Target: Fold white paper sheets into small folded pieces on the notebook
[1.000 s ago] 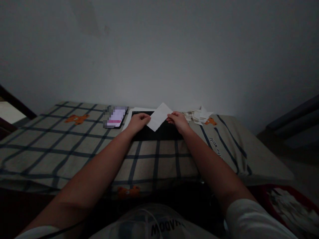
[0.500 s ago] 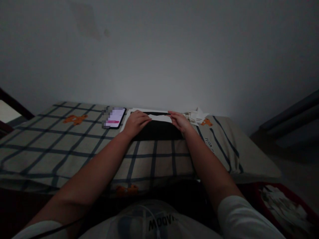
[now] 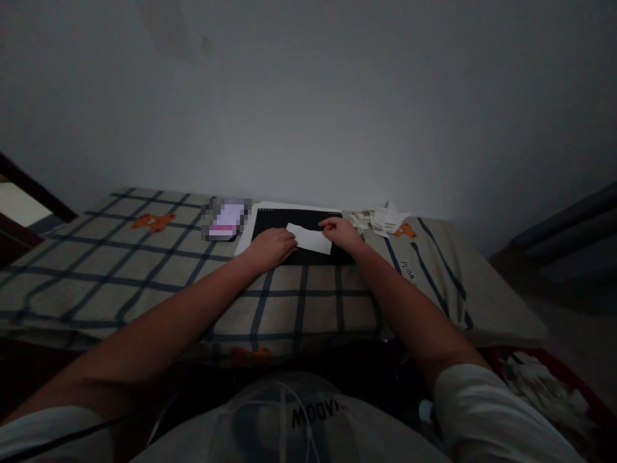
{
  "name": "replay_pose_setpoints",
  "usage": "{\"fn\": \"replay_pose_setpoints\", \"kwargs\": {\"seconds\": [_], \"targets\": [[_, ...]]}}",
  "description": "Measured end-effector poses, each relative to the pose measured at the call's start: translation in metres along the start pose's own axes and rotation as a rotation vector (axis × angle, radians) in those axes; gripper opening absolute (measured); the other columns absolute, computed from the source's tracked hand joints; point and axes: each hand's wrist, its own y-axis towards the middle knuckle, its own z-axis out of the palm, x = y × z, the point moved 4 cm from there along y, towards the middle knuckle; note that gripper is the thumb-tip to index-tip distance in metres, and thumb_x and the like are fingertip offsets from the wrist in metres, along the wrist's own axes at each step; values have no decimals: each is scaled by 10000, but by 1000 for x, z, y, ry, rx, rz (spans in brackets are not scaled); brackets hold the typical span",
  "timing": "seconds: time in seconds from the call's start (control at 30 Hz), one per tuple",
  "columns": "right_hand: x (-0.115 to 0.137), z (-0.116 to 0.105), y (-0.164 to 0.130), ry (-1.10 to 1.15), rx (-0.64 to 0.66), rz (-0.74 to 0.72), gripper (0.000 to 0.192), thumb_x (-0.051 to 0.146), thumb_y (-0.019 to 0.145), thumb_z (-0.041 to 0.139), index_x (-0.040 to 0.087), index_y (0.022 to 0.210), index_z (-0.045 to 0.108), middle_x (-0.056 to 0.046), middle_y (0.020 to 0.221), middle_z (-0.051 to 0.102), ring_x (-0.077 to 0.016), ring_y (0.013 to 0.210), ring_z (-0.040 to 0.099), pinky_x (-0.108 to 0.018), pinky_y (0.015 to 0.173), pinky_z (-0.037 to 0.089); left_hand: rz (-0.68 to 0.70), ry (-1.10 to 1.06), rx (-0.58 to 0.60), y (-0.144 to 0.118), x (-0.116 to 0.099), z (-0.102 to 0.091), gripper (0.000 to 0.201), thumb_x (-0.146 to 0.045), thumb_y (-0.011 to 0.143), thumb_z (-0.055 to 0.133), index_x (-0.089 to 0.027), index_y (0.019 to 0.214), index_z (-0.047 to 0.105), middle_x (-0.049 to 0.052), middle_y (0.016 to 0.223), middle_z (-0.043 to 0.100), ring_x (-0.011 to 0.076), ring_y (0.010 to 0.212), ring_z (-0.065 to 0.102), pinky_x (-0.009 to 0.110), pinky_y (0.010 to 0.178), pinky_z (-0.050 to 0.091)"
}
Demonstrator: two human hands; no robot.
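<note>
Folded paper (image 3: 311,238) lies flat, long axis left-right, left hand (image 3: 270,247) and right hand (image 3: 340,232) pinching its ends.

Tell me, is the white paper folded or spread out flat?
Folded, it seems: the white paper lies as a narrow strip on the black mat.

The room is dim, lit weakly so that a plain grey-white wall (image 3: 308,96) fills the upper half of the view, with a faint stain near its top left. Against the wall stands a bed (image 3: 120,270) covered in a beige sheet with dark blue checks and small orange bear prints. Dark wooden framing (image 3: 29,193) shows past the bed's left edge, and a dark piece of furniture (image 3: 563,244) past its right edge.
</note>
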Motion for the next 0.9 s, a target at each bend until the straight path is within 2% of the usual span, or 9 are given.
{"fn": "replay_pose_setpoints", "kwargs": {"seconds": [0.1,0.2,0.3,0.43,0.53,0.6,0.7,0.9], "targets": [[5,-2,-11,-107,17,-1,395,18,697,527,127,1024,719,-25,759,680,-123,655,577,-242,643,463,-141,42,56,-1,-12,-1,357,-415,963,425,-169,1033,674,110,1000,680,249,986,612,372,814,445],[9,-1,-24,-147,59,-73,342,53,712,583,141,1013,721,-25,777,688,-126,676,588,-237,637,453,-258,79,102,3,-20,-1,464,-495,972,351,-153,1025,660,126,1029,676,273,1012,606,396,838,434],[10,2,-33,-183,125,-123,275,86,734,622,149,982,725,-25,783,693,-129,686,599,-242,646,458,-332,65,156,11,-20,2,571,-559,961,311,-118,1106,643,170,1171,647,302,1108,580,423,916,416],[15,4,-36,-286,180,-248,204,139,799,618,144,972,725,-61,864,705,-160,784,630,-291,747,490,-327,32,278,22,-13,15,697,-596,920,374,-62,1351,497,215,1431,468,332,1328,421,462,1075,314],[23,3,-34,-411,138,-455,290,225,866,584,125,1117,686,-144,1133,668,-233,1054,607,-381,918,471,-268,-5,340,23,-10,23,745,-586,936,333,-44,1445,379,201,1514,354,315,1416,297,470,1134,234],[26,7,-32,-475,172,-560,402,271,900,549,123,1271,601,-168,1354,555,-266,1261,500,-426,1030,410,-236,-19,348,21,-10,26,746,-573,946,312,-47,1475,326,186,1540,306,304,1440,248,473,1151,199],[20,18,-31,-528,295,-557,492,326,946,474,98,1382,493,-174,1471,438,-265,1383,383,-438,1106,344,-246,-27,329,17,-9,29,749,-563,950,300,-48,1493,285,170,1563,252,284,1461,194,454,1167,168],[10,27,-33,-563,318,-520,534,394,990,343,124,1445,414,-133,1511,382,-238,1425,316,-434,1147,294,-344,-16,315,11,-10,26,799,-633,920,292,-83,1499,288,157,1567,250,257,1463,199,460,1178,121]]}}
